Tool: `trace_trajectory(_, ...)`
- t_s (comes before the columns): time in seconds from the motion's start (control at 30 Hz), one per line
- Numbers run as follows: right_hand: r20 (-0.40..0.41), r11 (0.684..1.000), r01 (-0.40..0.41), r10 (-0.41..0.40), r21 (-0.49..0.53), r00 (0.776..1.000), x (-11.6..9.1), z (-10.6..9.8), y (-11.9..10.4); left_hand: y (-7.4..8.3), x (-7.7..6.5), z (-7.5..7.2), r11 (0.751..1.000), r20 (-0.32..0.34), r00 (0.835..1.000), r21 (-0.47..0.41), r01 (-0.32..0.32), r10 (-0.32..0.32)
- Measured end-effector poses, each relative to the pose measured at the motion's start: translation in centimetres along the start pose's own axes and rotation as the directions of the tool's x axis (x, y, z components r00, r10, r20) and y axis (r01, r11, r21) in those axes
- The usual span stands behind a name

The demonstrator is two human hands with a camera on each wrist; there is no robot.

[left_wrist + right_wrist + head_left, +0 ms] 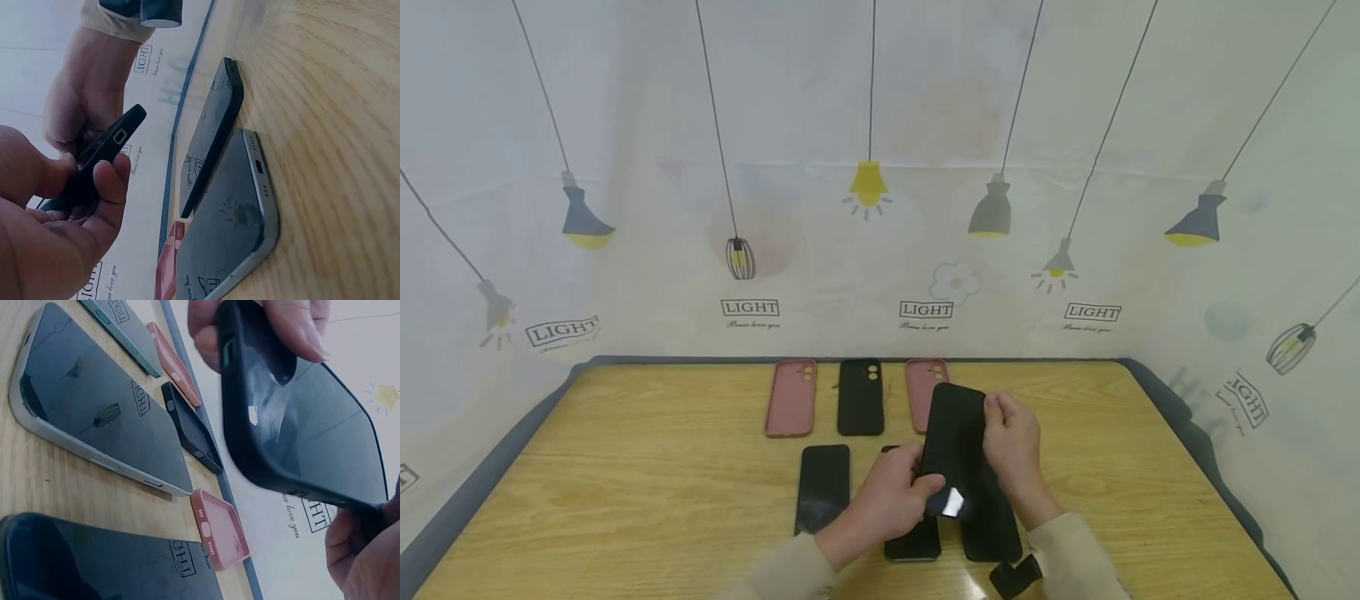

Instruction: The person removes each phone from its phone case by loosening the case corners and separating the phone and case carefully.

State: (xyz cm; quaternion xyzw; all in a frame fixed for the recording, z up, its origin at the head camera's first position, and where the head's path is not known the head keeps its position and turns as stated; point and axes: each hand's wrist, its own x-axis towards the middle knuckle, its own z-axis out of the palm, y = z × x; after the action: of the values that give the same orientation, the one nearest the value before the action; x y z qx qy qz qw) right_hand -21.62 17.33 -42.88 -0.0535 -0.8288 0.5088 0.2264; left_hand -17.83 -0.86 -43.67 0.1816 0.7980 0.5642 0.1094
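Note:
A smartphone in a black case (953,450) is tilted above the table, held between both hands. My left hand (887,492) grips its near end, the thumb lying over the glossy screen. At the upper right edge, my right hand (1015,446) pinches it with thumb and fingers. The right wrist view shows the black rim (240,425) round the reflective screen. In the left wrist view, a port cutout (119,136) shows beside the left thumb. Below the hands lie a middle phone (912,546) with a silver frame, partly hidden, and a dark right phone (996,529).
Another phone (822,483) lies to the left. Along the back edge are a pink phone case (790,400), a black phone case (861,400) and a second pink case (920,400), partly covered by the held phone. A printed cloth surrounds the wooden table (647,467).

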Motion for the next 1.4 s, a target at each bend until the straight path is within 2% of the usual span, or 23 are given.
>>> trace_trajectory(0.1,-0.028,1.000,0.017,-0.017,-0.007,0.999,-0.11,0.20,0.08,0.05,0.03,-0.11,1.000,0.004,1.000,-0.008,0.009,-0.009)
trace_trajectory(0.23,-0.026,1.000,0.000,0.000,0.016,1.000,-0.18,0.26,0.11,0.02,0.12,-0.36,1.000,0.017,1.000,-0.013,0.015,-0.015)
trace_trajectory(0.43,0.004,0.990,-0.066,0.066,0.122,0.998,-0.20,0.21,-0.11,-0.04,0.19,-0.61,0.999,0.019,0.999,-0.044,0.031,-0.030)
trace_trajectory(0.63,0.048,0.971,-0.135,0.128,0.197,0.991,0.00,-0.09,0.09,-0.20,0.29,-0.62,0.998,0.017,1.000,-0.068,0.017,-0.015)
trace_trajectory(0.7,0.078,0.949,-0.180,0.165,0.259,0.983,0.04,-0.10,0.20,-0.29,0.31,-0.58,0.998,0.022,1.000,-0.068,0.015,-0.014)
trace_trajectory(0.77,0.116,0.914,-0.229,0.201,0.335,0.973,0.08,-0.13,0.27,-0.40,0.35,-0.50,0.998,0.028,0.999,-0.060,0.016,-0.015)
trace_trajectory(0.9,0.218,0.808,-0.340,0.266,0.481,0.939,0.09,-0.27,0.25,-0.51,0.42,-0.40,0.998,0.039,0.999,-0.057,0.013,-0.011)
trace_trajectory(1.03,0.306,0.733,-0.415,0.288,0.539,0.907,0.20,-0.50,0.41,-0.59,0.43,-0.45,0.996,0.036,0.999,-0.086,0.004,-0.001)
trace_trajectory(1.1,0.339,0.711,-0.439,0.291,0.549,0.895,0.27,-0.59,0.48,-0.65,0.43,-0.47,0.995,0.024,1.000,-0.095,0.007,-0.005)
trace_trajectory(1.33,0.388,0.690,-0.468,0.284,0.552,0.877,0.25,-0.54,0.62,-0.65,0.45,-0.60,0.996,-0.016,1.000,-0.091,0.022,-0.023)
trace_trajectory(1.4,0.408,0.669,-0.487,0.288,0.562,0.866,0.16,-0.47,0.57,-0.59,0.48,-0.63,0.996,-0.023,1.000,-0.091,0.019,-0.021)
